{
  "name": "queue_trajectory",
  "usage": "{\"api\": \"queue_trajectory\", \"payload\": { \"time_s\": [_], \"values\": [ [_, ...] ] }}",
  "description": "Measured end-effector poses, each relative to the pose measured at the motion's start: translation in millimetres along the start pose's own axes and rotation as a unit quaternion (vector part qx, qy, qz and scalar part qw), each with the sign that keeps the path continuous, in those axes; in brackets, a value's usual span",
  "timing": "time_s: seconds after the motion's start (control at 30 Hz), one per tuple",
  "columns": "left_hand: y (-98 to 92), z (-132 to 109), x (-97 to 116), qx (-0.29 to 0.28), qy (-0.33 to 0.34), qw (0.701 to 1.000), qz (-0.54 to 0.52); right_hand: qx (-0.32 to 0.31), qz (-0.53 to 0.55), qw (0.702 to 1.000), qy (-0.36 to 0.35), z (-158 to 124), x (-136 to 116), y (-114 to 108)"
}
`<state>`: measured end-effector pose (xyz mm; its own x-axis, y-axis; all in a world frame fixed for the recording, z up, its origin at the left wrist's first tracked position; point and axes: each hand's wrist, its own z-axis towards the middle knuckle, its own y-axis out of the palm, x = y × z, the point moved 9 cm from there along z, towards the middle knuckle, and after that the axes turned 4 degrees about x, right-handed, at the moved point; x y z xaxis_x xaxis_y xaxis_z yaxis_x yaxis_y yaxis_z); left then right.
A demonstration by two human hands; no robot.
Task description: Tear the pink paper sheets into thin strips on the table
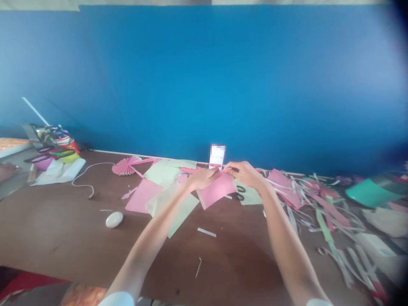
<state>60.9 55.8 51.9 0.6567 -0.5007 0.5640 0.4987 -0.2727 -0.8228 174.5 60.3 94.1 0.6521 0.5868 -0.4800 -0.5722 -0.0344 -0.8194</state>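
Note:
A pink sheet of paper [216,192] is held at its far edge by both hands, its near corner pointing towards me. My left hand [204,178] has its fingers closed on the edge, near the middle. My right hand [245,172] pinches the same edge just to the right, thumb and fingertips together. Right behind the hands a phone [216,157] stands upright with its screen lit. Black scissor handles [240,194] lie on pale green paper [252,197] below my right hand. Exactly how the fingertips meet the paper is too small to make out.
Left of the hands lie a pink pleated fan [126,165], pink paper [143,195], pale green sheets [178,212] and a white mouse [114,219]. Paper strips [296,212] heap up on the right. A blue wall [204,85] closes the back. Another person's hand [8,171] shows far left.

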Motion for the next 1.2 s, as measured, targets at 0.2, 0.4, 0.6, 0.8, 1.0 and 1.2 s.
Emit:
{"api": "queue_trajectory", "payload": {
  "time_s": [0.2,0.4,0.6,0.8,1.0,1.2],
  "values": [
    [0.8,3.0,-3.3,0.008,0.0,1.0,0.024,0.003,-0.002,1.0,-0.015,0.6,-3.9,0.2],
    [4.9,4.3,-3.0,0.0,0.017,1.0,0.009,-0.011,-0.009,1.0,-0.006,0.4,-2.1,3.7],
    [4.6,5.4,-0.4,0.014,0.032,0.999,0.011,-0.008,-0.025,1.0,-0.009,1.2,0.4,6.6],
    [0.5,4.7,4.4,0.047,0.033,0.998,0.004,-0.005,-0.024,1.0,-0.014,1.0,-3.2,6.3],
    [-1.4,5.6,5.9,0.063,0.034,0.997,-0.002,0.001,-0.01,1.0,-0.016,0.8,-8.6,4.8],
    [-3.8,4.7,5.6,0.062,0.037,0.997,-0.003,0.004,-0.013,1.0,-0.015,0.1,-10.1,5.0]
  ]
}}
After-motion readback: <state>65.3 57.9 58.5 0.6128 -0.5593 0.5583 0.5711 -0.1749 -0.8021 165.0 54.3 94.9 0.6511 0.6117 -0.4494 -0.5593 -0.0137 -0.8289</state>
